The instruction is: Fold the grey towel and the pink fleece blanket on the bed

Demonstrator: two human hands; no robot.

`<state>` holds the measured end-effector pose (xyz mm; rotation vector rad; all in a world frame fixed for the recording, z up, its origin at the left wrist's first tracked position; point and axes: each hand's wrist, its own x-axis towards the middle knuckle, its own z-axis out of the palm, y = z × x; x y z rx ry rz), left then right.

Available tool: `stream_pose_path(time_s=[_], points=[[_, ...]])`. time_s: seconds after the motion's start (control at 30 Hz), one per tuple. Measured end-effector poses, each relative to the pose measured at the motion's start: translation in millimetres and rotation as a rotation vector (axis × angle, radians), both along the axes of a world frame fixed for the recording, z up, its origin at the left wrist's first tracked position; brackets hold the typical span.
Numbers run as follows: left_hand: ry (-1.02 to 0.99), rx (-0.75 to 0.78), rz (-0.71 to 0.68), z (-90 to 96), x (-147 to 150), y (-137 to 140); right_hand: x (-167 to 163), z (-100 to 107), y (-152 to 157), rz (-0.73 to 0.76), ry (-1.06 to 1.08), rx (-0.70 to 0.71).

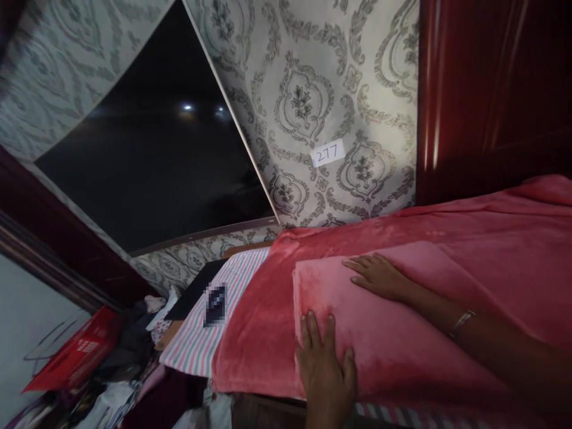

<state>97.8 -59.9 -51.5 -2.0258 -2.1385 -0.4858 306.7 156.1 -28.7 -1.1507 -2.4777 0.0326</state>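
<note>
A pink plush blanket lies folded over on itself on top of a wider spread of the same pinkish-red cloth. My left hand rests on the near left corner of the folded layer, palm down with its fingers apart. Farther back, my right hand lies flat near the far edge of that layer, its fingers stretched out to the left. A bracelet circles the right wrist. Neither hand grips the cloth.
A striped cloth shows left of the blanket, with a small dark blurred item on it. Behind stands a large black screen against patterned wallpaper. A red bag and piled clothes lie at lower left. A paper label reads 277.
</note>
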Motion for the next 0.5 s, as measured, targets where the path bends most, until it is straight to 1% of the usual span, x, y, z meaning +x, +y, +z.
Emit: stream_pose_path(time_s=[0.13, 0.23, 0.3, 0.37, 0.43, 0.5], points=[[0.005, -0.014, 0.007, 6.3, 1, 1, -2, 8, -2, 0.012, -0.009, 0.021], [0.026, -0.003, 0.001, 9.9, 0, 1, 8, 15, 0, -0.006, -0.039, 0.01], [0.036, 0.011, 0.003, 11.4, 0, 1, 25, 17, 3, -0.093, -0.062, -0.013], [0.039, 0.013, 0.008, 13.5, 1, 2, 50, 15, 6, -0.225, -0.067, -0.048], [0.037, -0.002, 0.012, 17.7, 3, 2, 74, 12, 8, -0.35, -0.043, -0.099], [0.032, -0.024, 0.024, 23.8, 7, 3, 91, 10, 9, -0.429, -0.014, -0.143]])
